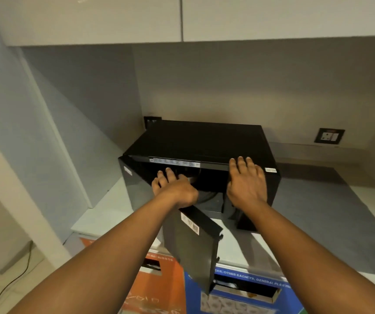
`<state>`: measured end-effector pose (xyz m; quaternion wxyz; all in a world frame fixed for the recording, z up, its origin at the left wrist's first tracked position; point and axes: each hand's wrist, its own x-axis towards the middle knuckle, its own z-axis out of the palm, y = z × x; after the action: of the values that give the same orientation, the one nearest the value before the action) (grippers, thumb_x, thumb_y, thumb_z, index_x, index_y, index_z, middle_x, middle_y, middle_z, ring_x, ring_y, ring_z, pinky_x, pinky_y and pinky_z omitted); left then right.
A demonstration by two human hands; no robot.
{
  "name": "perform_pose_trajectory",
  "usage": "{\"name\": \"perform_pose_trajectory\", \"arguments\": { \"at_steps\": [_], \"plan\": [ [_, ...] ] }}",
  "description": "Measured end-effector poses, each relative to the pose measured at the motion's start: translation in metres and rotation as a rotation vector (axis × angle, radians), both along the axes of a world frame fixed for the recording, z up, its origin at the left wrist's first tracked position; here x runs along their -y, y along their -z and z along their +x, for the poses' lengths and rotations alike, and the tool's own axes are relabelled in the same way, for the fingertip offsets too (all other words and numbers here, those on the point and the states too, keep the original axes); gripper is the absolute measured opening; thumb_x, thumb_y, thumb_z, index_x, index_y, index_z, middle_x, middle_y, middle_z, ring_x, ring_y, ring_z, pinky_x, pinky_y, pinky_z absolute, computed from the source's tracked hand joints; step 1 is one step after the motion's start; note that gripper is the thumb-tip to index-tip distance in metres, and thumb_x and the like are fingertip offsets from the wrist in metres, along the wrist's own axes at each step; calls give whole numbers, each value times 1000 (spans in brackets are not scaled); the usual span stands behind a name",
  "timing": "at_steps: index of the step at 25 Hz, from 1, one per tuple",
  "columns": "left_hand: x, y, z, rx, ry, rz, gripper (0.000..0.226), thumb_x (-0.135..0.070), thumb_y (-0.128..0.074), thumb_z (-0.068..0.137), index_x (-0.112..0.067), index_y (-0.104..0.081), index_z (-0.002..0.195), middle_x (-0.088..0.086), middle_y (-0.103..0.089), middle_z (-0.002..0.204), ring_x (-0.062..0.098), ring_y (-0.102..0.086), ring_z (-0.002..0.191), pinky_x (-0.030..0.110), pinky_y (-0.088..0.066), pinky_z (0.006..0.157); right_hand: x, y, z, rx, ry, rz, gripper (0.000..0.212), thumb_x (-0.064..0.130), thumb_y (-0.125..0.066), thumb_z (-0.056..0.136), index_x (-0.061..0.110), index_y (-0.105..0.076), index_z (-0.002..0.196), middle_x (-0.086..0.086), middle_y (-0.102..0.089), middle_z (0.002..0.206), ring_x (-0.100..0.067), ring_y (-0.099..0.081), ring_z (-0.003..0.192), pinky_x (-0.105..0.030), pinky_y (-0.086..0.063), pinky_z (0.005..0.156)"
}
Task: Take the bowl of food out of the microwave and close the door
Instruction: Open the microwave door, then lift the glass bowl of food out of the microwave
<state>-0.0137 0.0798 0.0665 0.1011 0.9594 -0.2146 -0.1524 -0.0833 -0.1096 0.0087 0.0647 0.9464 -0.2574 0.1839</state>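
Microwave (201,141) door (195,243) swung open. Bowl (190,177) inside cavity, mostly hidden, just beyond left hand (174,188), nearer one, fingers spread, no grip yet. Right hand (246,181) at cavity's right edge, fingers loosely together, empty.

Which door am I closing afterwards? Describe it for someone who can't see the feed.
Find the black microwave on the pale counter under the wall cabinets. Its door hangs open from the left side, swung out toward the viewer: a dark panel with a white barcode sticker, unlike the pale cabinet doors.
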Motion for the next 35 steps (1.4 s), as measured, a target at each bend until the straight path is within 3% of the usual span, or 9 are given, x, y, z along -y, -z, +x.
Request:
{"name": "perform_pose_trajectory", "arguments": {
  "at_steps": [3, 7, 11, 16, 25, 32, 35],
  "plan": [
    [-46, 2, 21, 54, -109, 4, 87, -21, -51, 94, -5, 3, 161, 23, 24, 166, 41, 20, 154, 51, 2, 125, -4, -4, 0, -34, 24, 11, 69, 39, -43, 93, 23, -20, 157, -16, -26, 163, -36, -19, 150, -52, -19, 118],
    [-99, 12, 34, 143, -140, 22, 96, -18, -59, 94, 2, 8, 158, 26, 14, 168, 41, 9, 156, 49, -12, 125, -17, -9, 4, -46, 36, 51, 74, 37, -49, 92, 21, -17, 157, -13, -21, 165, -35, -14, 152, -54, -17, 120],
    [-136, 26, 45, 346, -66, 133, 93, -22, -61, 94, 1, 2, 159, 24, -1, 170, 39, -5, 157, 47, -18, 125, -30, -5, 8, -39, 46, 62, 78, 30, -52, 91, 13, -14, 157, -10, -17, 167, -31, -10, 153, -52, -14, 121],
    [-179, 34, 68, 482, 115, 183, 81, -8, -51, 95, -3, -3, 160, 21, -7, 170, 35, -8, 158, 46, -18, 127, -33, -8, 10, -44, 60, 63, 78, 30, -53, 92, 13, -16, 157, -12, -18, 166, -32, -11, 153, -51, -15, 122],
    [-207, 37, 90, 574, 242, 154, 75, -4, -43, 97, -8, -4, 161, 16, -9, 171, 29, -10, 158, 41, -14, 127, -32, -3, 11, -45, 73, 48, 79, 28, -55, 92, 16, -13, 158, -10, -14, 167, -31, -6, 154, -50, -11, 123],
    [-201, 38, 88, 673, 349, 233, 74, -12, -43, 98, -13, -6, 162, 11, -7, 172, 30, -13, 158, 44, -21, 126, -30, -4, 8, -66, 50, 76, 80, 31, -54, 93, 15, -11, 158, -10, -12, 168, -31, -5, 154, -52, -10, 123],
    [-180, 38, 81, 761, 295, 21, 72, -18, -51, 96, -12, -20, 160, 11, -24, 169, 29, -23, 155, 45, -26, 124, -32, 1, 6, 49, 0, 66, 74, 32, -53, 93, 13, -19, 156, -13, -17, 166, -32, -9, 153, -53, -10, 122]
  ]
}}
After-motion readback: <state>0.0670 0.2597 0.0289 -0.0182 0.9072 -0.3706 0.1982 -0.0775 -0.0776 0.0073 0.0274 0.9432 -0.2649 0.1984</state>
